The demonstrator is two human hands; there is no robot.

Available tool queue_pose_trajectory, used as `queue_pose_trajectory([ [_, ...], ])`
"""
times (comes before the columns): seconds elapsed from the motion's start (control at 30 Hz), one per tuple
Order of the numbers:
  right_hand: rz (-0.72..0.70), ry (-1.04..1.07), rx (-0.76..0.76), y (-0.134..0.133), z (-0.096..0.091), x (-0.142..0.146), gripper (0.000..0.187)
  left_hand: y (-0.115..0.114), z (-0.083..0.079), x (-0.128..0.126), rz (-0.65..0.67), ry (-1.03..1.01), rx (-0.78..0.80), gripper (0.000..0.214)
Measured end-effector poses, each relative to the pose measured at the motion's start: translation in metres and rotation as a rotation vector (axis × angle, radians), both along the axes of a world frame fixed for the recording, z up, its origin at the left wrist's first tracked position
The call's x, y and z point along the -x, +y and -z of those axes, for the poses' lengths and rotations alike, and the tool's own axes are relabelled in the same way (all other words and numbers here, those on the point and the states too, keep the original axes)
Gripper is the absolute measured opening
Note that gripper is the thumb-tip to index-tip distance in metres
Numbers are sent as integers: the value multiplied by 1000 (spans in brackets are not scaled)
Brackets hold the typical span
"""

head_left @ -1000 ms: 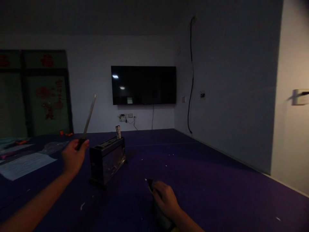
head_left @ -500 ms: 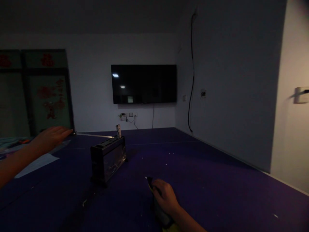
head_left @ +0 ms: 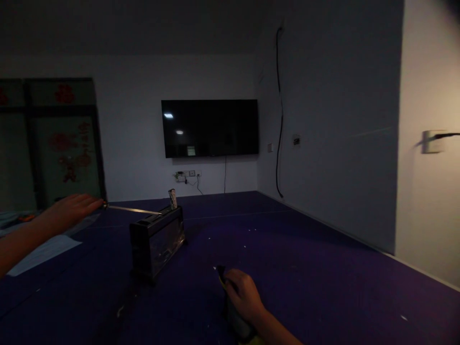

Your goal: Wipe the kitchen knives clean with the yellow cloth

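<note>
The room is dim. My left hand is closed round the handle of a long thin knife. Its blade lies almost level and points right, with its tip at the top of a dark knife block standing on the purple surface. One pale handle sticks up from the far end of the block. My right hand rests low on the surface, closed round a dark object with a yellow-green edge that I cannot name.
White paper sheets lie at the left on the purple surface. A black wall screen hangs ahead above sockets and cables. A grey wall closes the right side. Small white scraps dot the surface.
My left hand swung the knife down from upright to nearly level and moved left; the blade tip now meets the top of the block. The right hand stayed put.
</note>
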State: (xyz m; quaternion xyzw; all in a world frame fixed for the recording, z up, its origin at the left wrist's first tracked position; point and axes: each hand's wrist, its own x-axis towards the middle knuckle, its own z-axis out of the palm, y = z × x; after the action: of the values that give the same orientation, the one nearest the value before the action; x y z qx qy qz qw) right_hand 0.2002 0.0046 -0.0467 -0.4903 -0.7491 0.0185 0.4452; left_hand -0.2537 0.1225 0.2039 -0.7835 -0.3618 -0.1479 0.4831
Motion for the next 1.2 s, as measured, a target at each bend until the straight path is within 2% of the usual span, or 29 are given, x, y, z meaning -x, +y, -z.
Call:
queue_pose_trajectory([
  [0.1,0,1,11,0,-1,0,17,9,-10,2,-2,113,60,39],
  [0.2,0,6,24,-1,-2,1,18,19,-25,-4,2,61,101,28],
  [0.27,6,11,30,-1,-2,1,19,26,-36,-15,55,25,73,23],
  [0.37,20,14,35,-1,-3,1,19,34,-52,-43,136,-43,-24,23],
  [0.47,31,10,37,-2,-3,1,18,42,-64,-81,245,-116,-95,23],
  [0.67,38,-4,41,-3,-3,2,16,65,-69,-151,289,-58,-63,25],
  [0.77,34,-7,47,-3,-3,3,17,74,-64,-170,288,-1,-30,30],
  [0.87,27,-7,52,-4,-3,3,17,80,-52,-179,274,54,17,30],
  [1.1,18,-8,52,-1,1,3,17,85,6,-174,223,120,60,31],
  [1.2,12,-8,57,0,0,3,17,83,25,-167,206,139,72,31],
])
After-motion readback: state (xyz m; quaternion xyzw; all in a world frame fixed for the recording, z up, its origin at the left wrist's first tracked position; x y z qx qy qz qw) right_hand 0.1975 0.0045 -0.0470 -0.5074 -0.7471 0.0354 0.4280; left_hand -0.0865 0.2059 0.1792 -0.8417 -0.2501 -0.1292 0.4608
